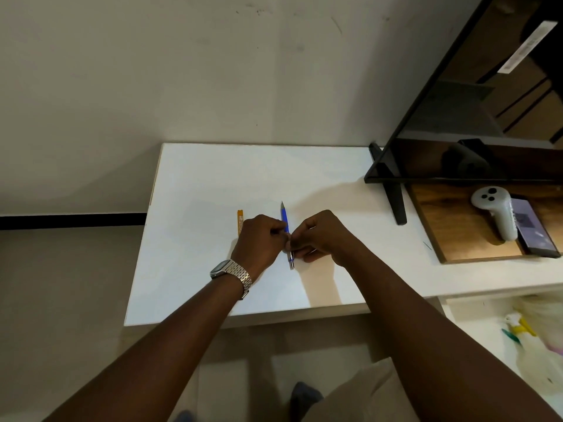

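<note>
A blue mechanical pencil (284, 217) lies along the white table (213, 184), tip pointing away from me, its metal rear end near me. My left hand (259, 242), with a metal watch on the wrist, has its fingers curled and pinches the pencil's middle. My right hand (323, 236) meets it from the right, fingers curled and pinching at the same spot on the pencil. A small orange lead case (240, 222) lies just left of my left hand, partly hidden by it.
A black monitor (475, 95) on a stand (394, 202) fills the right. On a wooden board (451, 239) lie a white controller (496, 213) and a phone (531, 228). A spray bottle (518, 328) sits below right. The wall rises behind the table.
</note>
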`<act>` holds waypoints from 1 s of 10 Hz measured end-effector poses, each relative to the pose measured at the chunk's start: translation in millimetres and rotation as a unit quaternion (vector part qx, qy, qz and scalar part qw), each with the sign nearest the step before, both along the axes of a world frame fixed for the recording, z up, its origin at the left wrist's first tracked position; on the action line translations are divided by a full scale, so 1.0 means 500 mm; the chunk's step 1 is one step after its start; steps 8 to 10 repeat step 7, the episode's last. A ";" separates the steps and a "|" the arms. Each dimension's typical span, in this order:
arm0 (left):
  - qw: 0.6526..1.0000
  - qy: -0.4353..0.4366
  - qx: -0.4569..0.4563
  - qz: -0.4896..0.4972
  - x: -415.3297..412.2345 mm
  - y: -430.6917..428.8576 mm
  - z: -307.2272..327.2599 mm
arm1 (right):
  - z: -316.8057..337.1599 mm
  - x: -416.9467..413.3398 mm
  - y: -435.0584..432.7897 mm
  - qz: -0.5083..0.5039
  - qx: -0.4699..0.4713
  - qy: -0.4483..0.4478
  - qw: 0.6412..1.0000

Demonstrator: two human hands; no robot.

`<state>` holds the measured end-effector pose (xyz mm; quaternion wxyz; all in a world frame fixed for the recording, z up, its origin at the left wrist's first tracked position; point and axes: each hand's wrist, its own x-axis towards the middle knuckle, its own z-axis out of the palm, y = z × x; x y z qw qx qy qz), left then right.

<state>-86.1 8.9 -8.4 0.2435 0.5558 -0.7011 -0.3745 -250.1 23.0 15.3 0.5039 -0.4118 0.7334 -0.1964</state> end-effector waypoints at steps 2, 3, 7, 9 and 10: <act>1.000 -0.012 -0.010 -0.013 0.000 0.000 0.001 | 0.010 0.012 -0.002 0.004 0.003 0.037 0.999; 0.999 -0.015 -0.017 -0.027 0.003 0.003 0.007 | 0.014 0.017 -0.003 0.011 0.007 0.060 0.998; 0.944 -0.154 -0.290 -0.032 0.046 -0.021 0.077 | 0.038 0.052 -0.002 0.047 -0.274 0.359 0.891; 0.944 -0.154 -0.290 -0.032 0.046 -0.021 0.077 | 0.038 0.052 -0.002 0.047 -0.274 0.359 0.891; 0.944 -0.154 -0.290 -0.032 0.046 -0.021 0.077 | 0.038 0.052 -0.002 0.047 -0.274 0.359 0.891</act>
